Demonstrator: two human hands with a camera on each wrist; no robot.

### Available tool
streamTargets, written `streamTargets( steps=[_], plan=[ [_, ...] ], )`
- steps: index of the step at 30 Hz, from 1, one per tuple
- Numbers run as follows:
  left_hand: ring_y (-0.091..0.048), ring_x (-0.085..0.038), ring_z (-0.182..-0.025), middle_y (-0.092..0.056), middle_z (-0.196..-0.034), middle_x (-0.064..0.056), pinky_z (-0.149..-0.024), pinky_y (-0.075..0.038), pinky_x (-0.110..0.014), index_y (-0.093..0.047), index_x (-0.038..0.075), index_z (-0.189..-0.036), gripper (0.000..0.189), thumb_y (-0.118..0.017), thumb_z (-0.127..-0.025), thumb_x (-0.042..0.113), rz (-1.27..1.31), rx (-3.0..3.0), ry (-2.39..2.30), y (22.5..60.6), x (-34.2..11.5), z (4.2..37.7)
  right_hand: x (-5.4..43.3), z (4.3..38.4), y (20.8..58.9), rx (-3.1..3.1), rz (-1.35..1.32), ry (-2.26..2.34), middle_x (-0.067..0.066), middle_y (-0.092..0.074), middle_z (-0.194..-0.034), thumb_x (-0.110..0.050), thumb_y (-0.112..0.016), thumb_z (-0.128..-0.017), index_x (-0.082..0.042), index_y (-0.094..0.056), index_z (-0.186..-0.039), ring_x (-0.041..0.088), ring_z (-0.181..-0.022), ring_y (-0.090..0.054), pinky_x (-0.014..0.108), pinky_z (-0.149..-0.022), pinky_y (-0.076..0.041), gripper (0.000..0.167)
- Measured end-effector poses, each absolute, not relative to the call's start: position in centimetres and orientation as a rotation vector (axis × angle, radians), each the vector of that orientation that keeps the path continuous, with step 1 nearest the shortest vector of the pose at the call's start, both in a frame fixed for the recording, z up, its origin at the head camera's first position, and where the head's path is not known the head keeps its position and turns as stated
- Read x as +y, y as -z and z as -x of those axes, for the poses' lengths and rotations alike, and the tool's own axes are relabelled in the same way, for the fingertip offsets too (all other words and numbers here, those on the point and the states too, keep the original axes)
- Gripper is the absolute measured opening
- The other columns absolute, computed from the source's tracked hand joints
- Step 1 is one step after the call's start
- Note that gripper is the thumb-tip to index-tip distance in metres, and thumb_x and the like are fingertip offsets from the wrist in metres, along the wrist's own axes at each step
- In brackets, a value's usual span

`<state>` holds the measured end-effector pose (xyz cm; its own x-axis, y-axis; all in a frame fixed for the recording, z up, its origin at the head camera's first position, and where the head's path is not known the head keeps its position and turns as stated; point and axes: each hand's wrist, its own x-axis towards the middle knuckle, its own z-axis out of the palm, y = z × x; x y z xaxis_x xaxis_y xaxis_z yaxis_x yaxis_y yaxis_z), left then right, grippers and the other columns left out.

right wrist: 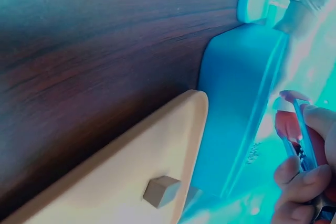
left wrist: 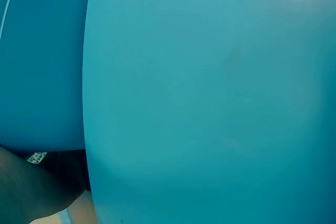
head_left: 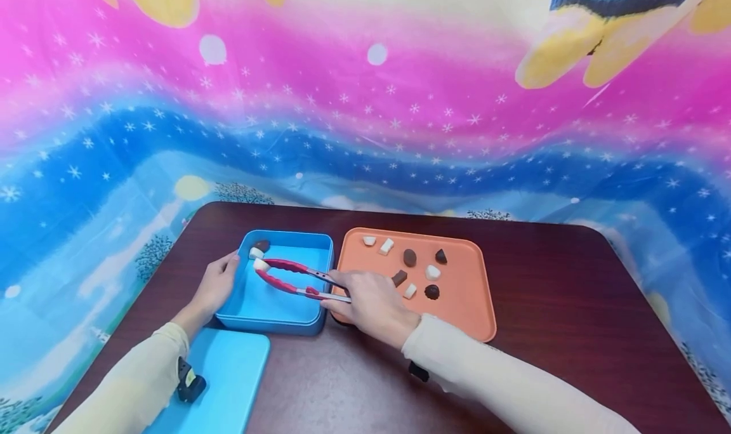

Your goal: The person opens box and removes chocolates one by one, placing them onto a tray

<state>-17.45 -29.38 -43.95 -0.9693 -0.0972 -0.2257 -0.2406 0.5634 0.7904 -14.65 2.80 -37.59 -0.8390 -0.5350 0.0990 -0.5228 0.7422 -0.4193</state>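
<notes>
My right hand (head_left: 379,304) grips red-and-silver tongs (head_left: 285,275), reaching over the blue box (head_left: 322,247) from its right side. Between the red tips sits a small white piece (head_left: 261,264) that looks like a chocolate. Close by it, in the far left corner of the box, are another white piece (head_left: 256,253) and a dark brown one (head_left: 261,245). With fingers laid along the outer left wall, my left hand (head_left: 217,283) touches the box near its rim. In the right wrist view, the tongs (right wrist: 302,129) show at the right edge, with fingers around them.
Right of the box, an orange tray (head_left: 462,313) bears several brown and white chocolate-like pieces, including a fluted dark one (head_left: 432,292). A light blue lid (head_left: 228,364) lies in front of the box, under the left forearm. A printed cloth (head_left: 365,104) hangs behind the dark table (head_left: 548,307).
</notes>
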Motion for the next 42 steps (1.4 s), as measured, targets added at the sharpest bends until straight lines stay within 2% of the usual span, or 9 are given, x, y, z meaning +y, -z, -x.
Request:
streamTargets(
  steps=[5, 9, 12, 15, 21, 24, 29, 34, 42],
  plan=[
    [-0.022, -0.048, -0.153, -0.024, -0.165, -0.028, -0.123, -0.024, -0.064, -0.017, -0.001, -0.16, 0.063, -0.02, -0.112, 0.04, 0.288, 2.639, -1.379, 43.9, -29.3, 17.4, 4.3, 14.1, 37.3, 2.929, 0.846, 0.681, -0.01, -0.054, -0.063, -0.053, -0.069, -0.093, -0.028, -0.071, -0.124, 0.007, -0.056, -0.049, 0.025, -0.045, -0.037, 0.04],
    [-0.021, -0.048, -0.153, -0.023, -0.165, -0.028, -0.123, -0.023, -0.064, -0.018, -0.001, -0.16, 0.063, -0.02, -0.112, 0.04, 0.281, 2.638, -1.383, 43.9, -29.3, 17.4, 5.6, 13.6, 37.2, 2.919, 0.78, 0.707, -0.005, -0.071, -0.083, -0.051, -0.07, -0.092, -0.026, -0.069, -0.131, 0.006, -0.061, -0.051, 0.023, -0.046, -0.037, 0.046],
    [-0.021, -0.048, -0.153, -0.023, -0.165, -0.027, -0.124, -0.022, -0.064, -0.018, -0.001, -0.16, 0.062, -0.021, -0.112, 0.039, 0.276, 2.635, -1.391, 43.9, -29.4, 17.4, 6.6, 13.3, 37.3, 2.918, 0.751, 0.731, -0.005, -0.07, -0.076, -0.049, -0.073, -0.09, -0.024, -0.065, -0.137, 0.006, -0.055, -0.046, 0.022, -0.043, -0.032, 0.054],
    [-0.02, -0.048, -0.154, -0.022, -0.165, -0.028, -0.124, -0.022, -0.064, -0.017, -0.001, -0.16, 0.062, -0.02, -0.112, 0.039, 0.274, 2.634, -1.392, 43.8, -29.4, 17.4, 7.5, 12.9, 37.3, 2.942, 0.718, 0.729, -0.011, -0.052, -0.057, -0.05, -0.074, -0.088, -0.028, -0.064, -0.139, 0.006, -0.048, -0.039, 0.023, -0.041, -0.027, 0.056],
    [-0.02, -0.048, -0.153, -0.022, -0.165, -0.028, -0.123, -0.022, -0.065, -0.017, -0.001, -0.16, 0.063, -0.02, -0.112, 0.04, 0.276, 2.635, -1.394, 43.7, -29.4, 17.4, 9.3, 12.4, 37.6, 2.987, 0.617, 0.73, -0.015, -0.051, -0.058, -0.051, -0.077, -0.085, -0.028, -0.067, -0.135, 0.004, -0.05, -0.041, 0.024, -0.045, -0.031, 0.056],
    [-0.02, -0.048, -0.153, -0.022, -0.165, -0.028, -0.123, -0.022, -0.065, -0.017, -0.001, -0.16, 0.063, -0.02, -0.112, 0.041, 0.277, 2.627, -1.39, 43.7, -29.4, 17.4, 10.1, 12.1, 37.8, 2.974, 0.565, 0.751, -0.012, -0.059, -0.065, -0.05, -0.079, -0.085, -0.026, -0.069, -0.133, 0.005, -0.052, -0.043, 0.023, -0.047, -0.033, 0.055],
    [-0.019, -0.048, -0.154, -0.021, -0.166, -0.027, -0.124, -0.022, -0.064, -0.016, 0.0, -0.16, 0.063, -0.019, -0.112, 0.041, 0.282, 2.619, -1.384, 43.8, -29.3, 17.4, 11.4, 11.7, 38.0, 2.95, 0.482, 0.813, -0.003, -0.076, -0.091, -0.046, -0.082, -0.083, -0.021, -0.071, -0.13, 0.004, -0.058, -0.049, 0.022, -0.047, -0.036, 0.054],
    [-0.019, -0.047, -0.154, -0.021, -0.166, -0.026, -0.124, -0.022, -0.064, -0.016, 0.0, -0.16, 0.064, -0.019, -0.112, 0.041, 0.276, 2.625, -1.38, 43.6, -29.4, 17.4, 12.7, 11.7, 37.7, 2.939, 0.432, 0.848, 0.002, -0.077, -0.11, -0.044, -0.08, -0.085, -0.018, -0.071, -0.13, 0.005, -0.063, -0.051, 0.022, -0.05, -0.036, 0.053],
    [-0.019, -0.047, -0.154, -0.021, -0.166, -0.026, -0.124, -0.021, -0.064, -0.018, -0.001, -0.16, 0.063, -0.02, -0.112, 0.041, 0.285, 2.634, -1.387, 43.7, -29.4, 17.4, 14.4, 12.2, 37.4, 2.899, 0.409, 0.857, 0.002, -0.076, -0.106, -0.042, -0.076, -0.089, -0.014, -0.069, -0.133, 0.008, -0.073, -0.056, 0.021, -0.057, -0.043, 0.052]
  ],
)
